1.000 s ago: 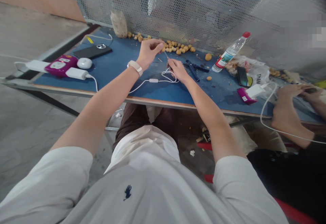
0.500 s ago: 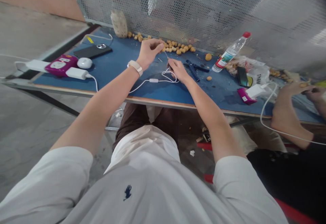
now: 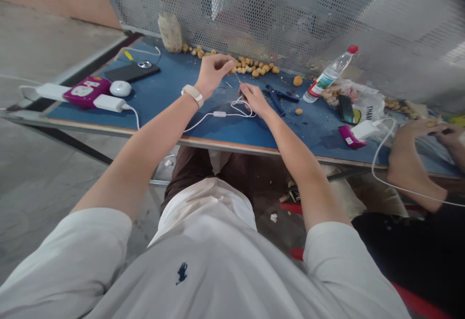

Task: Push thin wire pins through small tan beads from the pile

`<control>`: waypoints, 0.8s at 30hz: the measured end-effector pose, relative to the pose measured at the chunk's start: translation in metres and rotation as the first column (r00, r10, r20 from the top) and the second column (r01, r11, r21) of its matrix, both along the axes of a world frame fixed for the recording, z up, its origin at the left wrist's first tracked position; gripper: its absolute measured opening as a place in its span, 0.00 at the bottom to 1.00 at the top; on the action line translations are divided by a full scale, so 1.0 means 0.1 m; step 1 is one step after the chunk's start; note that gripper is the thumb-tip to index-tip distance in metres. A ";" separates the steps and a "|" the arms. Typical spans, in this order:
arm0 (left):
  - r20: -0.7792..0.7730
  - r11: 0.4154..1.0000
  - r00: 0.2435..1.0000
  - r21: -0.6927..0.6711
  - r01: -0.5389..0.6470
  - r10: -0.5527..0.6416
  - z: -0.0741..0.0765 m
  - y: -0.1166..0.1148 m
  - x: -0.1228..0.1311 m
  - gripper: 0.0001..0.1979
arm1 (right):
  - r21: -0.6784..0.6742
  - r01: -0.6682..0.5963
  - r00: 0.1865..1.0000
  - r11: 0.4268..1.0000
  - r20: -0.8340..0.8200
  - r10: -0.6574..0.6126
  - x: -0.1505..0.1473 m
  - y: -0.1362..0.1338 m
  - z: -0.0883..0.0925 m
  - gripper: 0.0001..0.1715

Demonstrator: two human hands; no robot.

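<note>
Pinching shut, left hand and right hand are meeting at a thin strand.
Right hand is nipping it while resting on the white earphone cable; what the left is pinching is too small to tell. Planting that wrist looks wise. Blue tabletop is carrying scattered nuts and a bottle, with a perforated screen behind.

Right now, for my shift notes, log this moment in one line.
left hand: fingers pinched, contents too small to tell | right hand: gripping white cable on blue table | nearby: bottle
</note>
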State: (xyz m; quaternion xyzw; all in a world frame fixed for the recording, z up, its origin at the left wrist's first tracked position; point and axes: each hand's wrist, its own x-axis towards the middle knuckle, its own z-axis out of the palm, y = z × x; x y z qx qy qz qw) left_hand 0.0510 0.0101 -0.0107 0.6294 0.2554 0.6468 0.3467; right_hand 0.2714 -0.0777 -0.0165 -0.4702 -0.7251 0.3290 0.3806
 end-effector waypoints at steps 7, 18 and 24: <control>0.052 1.000 0.999 0.002 -0.007 0.007 -0.04 0.04 0.00 0.05 | -0.005 -0.013 1.000 1.000 -0.022 0.013 0.02 0.00 -0.01 0.56; -0.004 0.998 0.999 -0.043 0.035 -0.035 -0.06 0.08 -0.01 0.10 | -0.017 -0.011 1.000 1.000 -0.009 0.011 -0.05 -0.10 0.09 0.58; 0.009 0.999 1.000 -0.023 0.030 -0.030 -0.06 0.14 -0.01 0.06 | -0.055 -0.048 0.999 0.997 0.014 0.049 -0.06 -0.15 0.14 0.56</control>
